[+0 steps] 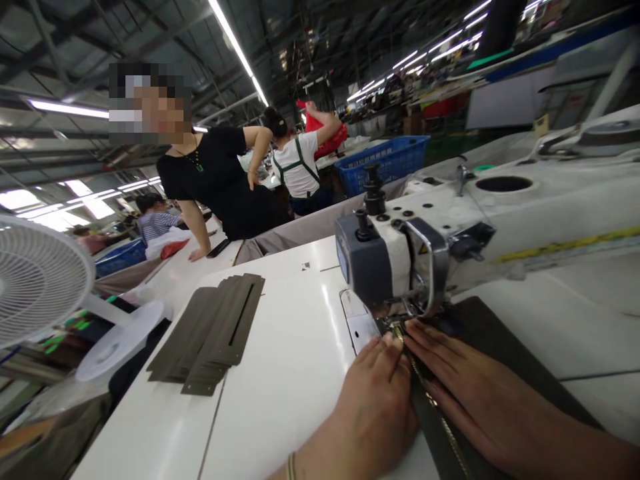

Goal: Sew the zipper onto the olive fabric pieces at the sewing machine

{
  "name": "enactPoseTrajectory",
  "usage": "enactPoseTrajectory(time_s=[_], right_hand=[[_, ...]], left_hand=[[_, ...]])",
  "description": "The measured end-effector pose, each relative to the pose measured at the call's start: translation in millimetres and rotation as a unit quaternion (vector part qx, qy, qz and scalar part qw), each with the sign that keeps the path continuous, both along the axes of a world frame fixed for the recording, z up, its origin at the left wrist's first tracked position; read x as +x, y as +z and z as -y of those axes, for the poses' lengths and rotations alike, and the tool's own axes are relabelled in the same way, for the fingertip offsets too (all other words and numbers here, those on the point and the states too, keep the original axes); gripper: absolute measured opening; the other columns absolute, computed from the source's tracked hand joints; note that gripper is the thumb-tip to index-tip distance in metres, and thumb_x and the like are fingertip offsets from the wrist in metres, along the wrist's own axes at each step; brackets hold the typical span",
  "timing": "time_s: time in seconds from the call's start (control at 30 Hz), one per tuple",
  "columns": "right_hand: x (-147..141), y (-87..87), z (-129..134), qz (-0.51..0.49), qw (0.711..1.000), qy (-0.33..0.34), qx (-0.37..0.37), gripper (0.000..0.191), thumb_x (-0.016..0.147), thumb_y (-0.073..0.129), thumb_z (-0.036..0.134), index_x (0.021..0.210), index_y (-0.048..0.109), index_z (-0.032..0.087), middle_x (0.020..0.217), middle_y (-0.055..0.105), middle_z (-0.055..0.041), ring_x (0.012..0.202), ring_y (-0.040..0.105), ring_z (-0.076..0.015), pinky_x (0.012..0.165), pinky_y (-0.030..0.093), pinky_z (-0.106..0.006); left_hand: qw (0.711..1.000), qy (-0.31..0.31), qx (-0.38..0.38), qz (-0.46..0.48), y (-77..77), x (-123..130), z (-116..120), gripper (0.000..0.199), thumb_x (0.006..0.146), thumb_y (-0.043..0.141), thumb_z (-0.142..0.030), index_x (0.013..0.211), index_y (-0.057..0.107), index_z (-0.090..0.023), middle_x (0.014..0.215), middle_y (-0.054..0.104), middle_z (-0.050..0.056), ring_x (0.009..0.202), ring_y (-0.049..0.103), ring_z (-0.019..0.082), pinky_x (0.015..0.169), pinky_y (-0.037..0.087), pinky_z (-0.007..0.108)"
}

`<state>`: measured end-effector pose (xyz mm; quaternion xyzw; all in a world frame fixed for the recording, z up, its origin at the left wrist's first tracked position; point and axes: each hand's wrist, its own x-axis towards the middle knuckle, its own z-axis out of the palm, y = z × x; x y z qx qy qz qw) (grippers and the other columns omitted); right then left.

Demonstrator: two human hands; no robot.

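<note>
A dark olive fabric piece point(505, 333) lies under the head of a white and grey sewing machine point(367, 257). Along it runs a gold-toothed zipper point(445, 430), which leads up to the presser foot. My left hand point(373, 393) is closed on the zipper's edge just in front of the foot, its fingertips bunched together. On the other side of the zipper my right hand point(470, 383) lies flat on the fabric, fingers stretched toward the foot. Left of the machine, a fanned stack of olive pieces point(215, 333) rests on the white table point(280, 373).
A white fan point(40, 280) stands at the left edge. Across the table a person in black point(220, 177) leans with one hand near a dark phone point(219, 249). Behind are a person in white point(300, 163) holding red cloth and a blue crate point(383, 160).
</note>
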<state>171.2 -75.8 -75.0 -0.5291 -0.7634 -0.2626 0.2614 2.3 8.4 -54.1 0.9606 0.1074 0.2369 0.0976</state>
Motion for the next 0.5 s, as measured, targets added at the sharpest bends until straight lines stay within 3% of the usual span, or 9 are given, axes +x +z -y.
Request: enactPoseTrajectory(time_s=[0.13,0.3,0.5], right_hand=[[-2.5,-0.9,0.8,0.03,0.999,-0.008,-0.012,0.043,0.087,0.041,0.015,0.122,0.059,-0.003,0.131,0.055,-0.0227,0.121,0.053,-0.0305,0.09,0.055,-0.042],[-6.5,1.4,1.9,0.012,0.999,-0.027,-0.038,0.043,0.089,0.036,0.012,0.12,0.061,-0.003,0.13,0.055,-0.0248,0.121,0.053,-0.031,0.094,0.053,-0.045],[-8.6,-1.6,1.6,-0.002,0.999,-0.025,-0.043,0.043,0.09,0.035,0.013,0.121,0.06,-0.004,0.13,0.056,-0.0228,0.123,0.052,-0.0294,0.098,0.051,-0.044]], left_hand=[[1.0,0.0,0.014,-0.012,3.5,-0.5,-0.1,0.043,0.079,0.046,-0.014,0.118,0.058,-0.002,0.128,0.059,0.02,0.122,0.054,0.03,0.11,0.041,0.043],[0.998,0.048,0.038,-0.017,0.3,-1.7,3.0,0.041,0.075,0.051,-0.014,0.114,0.062,-0.009,0.126,0.062,0.015,0.117,0.057,0.033,0.104,0.046,0.052],[0.999,0.02,0.041,-0.019,2.2,-0.9,2.8,0.038,0.077,0.05,-0.014,0.112,0.061,-0.003,0.122,0.062,0.02,0.116,0.057,0.03,0.106,0.045,0.045]])
